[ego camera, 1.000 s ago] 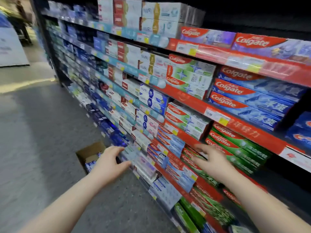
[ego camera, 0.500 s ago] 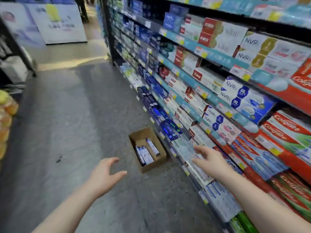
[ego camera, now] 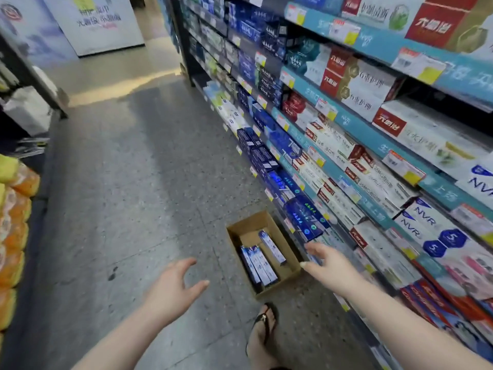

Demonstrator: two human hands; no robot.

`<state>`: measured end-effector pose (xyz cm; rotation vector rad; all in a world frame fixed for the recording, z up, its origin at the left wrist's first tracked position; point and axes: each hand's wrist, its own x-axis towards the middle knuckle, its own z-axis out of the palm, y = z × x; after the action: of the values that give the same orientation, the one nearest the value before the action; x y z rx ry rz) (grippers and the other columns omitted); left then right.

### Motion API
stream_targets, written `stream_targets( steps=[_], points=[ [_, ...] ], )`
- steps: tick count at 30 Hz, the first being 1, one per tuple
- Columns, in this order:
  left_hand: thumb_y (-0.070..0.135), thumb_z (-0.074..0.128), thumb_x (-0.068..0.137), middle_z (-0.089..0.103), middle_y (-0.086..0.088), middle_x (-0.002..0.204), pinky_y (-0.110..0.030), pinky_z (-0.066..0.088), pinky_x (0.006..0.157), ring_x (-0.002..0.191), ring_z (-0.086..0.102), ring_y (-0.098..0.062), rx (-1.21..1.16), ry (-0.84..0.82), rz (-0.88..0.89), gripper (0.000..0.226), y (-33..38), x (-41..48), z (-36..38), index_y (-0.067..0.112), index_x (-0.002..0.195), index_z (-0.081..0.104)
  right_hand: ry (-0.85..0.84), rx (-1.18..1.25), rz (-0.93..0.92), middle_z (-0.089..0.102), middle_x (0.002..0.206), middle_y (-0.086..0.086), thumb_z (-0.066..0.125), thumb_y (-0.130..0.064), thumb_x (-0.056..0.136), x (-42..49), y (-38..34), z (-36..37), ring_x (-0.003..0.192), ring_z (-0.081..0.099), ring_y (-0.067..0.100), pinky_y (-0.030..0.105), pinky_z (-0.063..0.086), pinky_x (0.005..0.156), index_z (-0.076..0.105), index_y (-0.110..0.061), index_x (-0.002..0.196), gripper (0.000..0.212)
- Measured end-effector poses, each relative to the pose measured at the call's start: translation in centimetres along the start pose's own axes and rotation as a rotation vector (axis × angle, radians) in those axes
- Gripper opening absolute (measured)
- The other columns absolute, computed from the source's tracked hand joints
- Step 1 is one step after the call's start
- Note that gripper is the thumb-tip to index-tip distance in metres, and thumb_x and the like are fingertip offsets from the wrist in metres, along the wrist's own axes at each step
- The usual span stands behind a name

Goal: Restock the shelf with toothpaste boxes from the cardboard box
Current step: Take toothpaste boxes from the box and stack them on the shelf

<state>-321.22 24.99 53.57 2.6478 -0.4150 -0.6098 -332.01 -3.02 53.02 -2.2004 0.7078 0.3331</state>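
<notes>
Both my hands are empty with fingers spread. My left hand point(ego camera: 173, 287) is over the floor and my right hand point(ego camera: 324, 265) is by the right rim of the open brown cardboard box point(ego camera: 249, 239). Inside lie long blue-and-white toothpaste boxes point(ego camera: 260, 265), probably light, stiff and crushable. I'd pinch one mid-length, across its long sides.

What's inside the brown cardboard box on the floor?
The open brown cardboard box holds about four blue-and-white toothpaste boxes: three side by side, one apart. Near wall hides that corner.

Place: a shop aisle — supermarket kind
Signs: long shelf point(ego camera: 346, 166) packed with boxed toothpaste, yellow price tags point(ego camera: 352, 37) on its edges, speckled floor point(ego camera: 138, 182)
</notes>
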Motion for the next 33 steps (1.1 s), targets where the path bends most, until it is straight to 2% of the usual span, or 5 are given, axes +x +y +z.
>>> stream_targets(
  steps=[11,18,22,26,33],
  points=[
    [0.045,0.057,0.081,0.047,-0.006,0.138,-0.022,0.028,0.104,0.130,0.041,-0.018,0.060,-0.310,-0.001,0.062,4.4,20.3,0.5,0.016,0.134,0.043,-0.147,0.004,0.233,0.056,0.129,0.003,0.061,-0.034,0.084,16.8,0.7,-1.5,0.116,0.055,0.017,0.027,0.043,0.095,0.049,-0.016,0.130,0.051],
    [0.035,0.058,0.084,0.048,-0.001,0.136,-0.020,0.035,0.097,0.124,0.046,-0.016,0.204,-0.575,0.110,0.055,4.1,29.5,5.2,0.022,0.135,0.042,-0.101,0.116,0.449,0.060,0.114,0.007,0.064,-0.015,0.084,20.9,5.0,1.9,0.112,0.056,0.022,0.017,0.039,0.081,0.057,-0.006,0.117,0.035],
    [0.046,0.053,0.082,0.038,-0.002,0.145,-0.020,0.033,0.100,0.128,0.043,-0.016,0.258,-0.688,0.165,0.066,3.7,35.2,8.8,0.025,0.141,0.032,-0.068,0.144,0.516,0.059,0.115,-0.005,0.038,-0.066,0.084,22.3,11.5,8.8,0.114,0.057,0.026,0.023,0.039,0.093,0.059,-0.032,0.106,0.046],
    [0.040,0.054,0.087,0.032,0.001,0.149,-0.030,0.036,0.105,0.132,0.039,-0.018,0.332,-0.738,0.248,0.062,2.4,41.1,11.8,0.030,0.142,0.027,0.038,0.071,0.558,0.061,0.117,0.008,0.061,-0.015,0.085,26.0,8.3,9.7,0.104,0.062,0.029,0.036,0.048,0.088,0.061,-0.009,0.116,0.032],
    [0.041,0.059,0.084,0.044,-0.004,0.140,-0.032,0.043,0.097,0.122,0.048,-0.022,0.456,-0.708,0.322,0.063,-2.5,50.3,18.4,0.027,0.140,0.033,-0.120,0.141,0.608,0.051,0.135,0.009,0.050,-0.021,0.092,35.6,11.1,17.8,0.123,0.048,0.025,0.031,0.037,0.098,0.051,-0.013,0.127,0.036]
  ],
)
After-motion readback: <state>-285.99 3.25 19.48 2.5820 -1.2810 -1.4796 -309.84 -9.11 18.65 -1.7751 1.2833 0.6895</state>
